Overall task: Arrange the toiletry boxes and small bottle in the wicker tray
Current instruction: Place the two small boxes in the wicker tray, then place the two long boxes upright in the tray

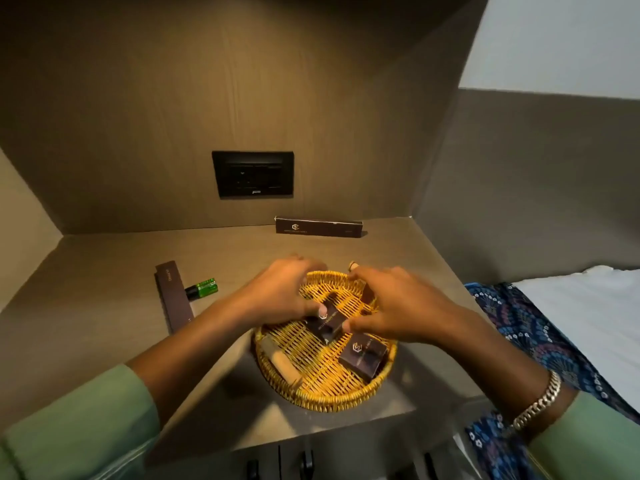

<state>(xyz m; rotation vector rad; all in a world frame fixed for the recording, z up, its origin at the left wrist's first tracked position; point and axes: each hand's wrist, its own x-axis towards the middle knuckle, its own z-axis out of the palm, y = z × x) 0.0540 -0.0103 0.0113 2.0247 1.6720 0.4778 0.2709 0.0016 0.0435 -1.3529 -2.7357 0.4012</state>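
A round yellow wicker tray (332,396) sits on the brown counter in front of me. Inside it lie two small dark boxes: one in the middle (327,325) and one at the right (363,354). My left hand (280,294) and my right hand (398,306) both reach over the tray, and both thumbs and fingers touch the middle box. A pale comb-like item (282,362) rests against the tray's left wall. A small green bottle (204,287) lies on the counter left of the tray, beside a long dark box (173,296). Another long dark box (318,227) lies against the back wall.
A black socket panel (253,174) is set in the wooden back wall. Wooden side walls enclose the counter left and right. A bed with white sheet (588,323) and blue patterned cloth (519,327) lies to the right. Drawer handles show below the counter edge.
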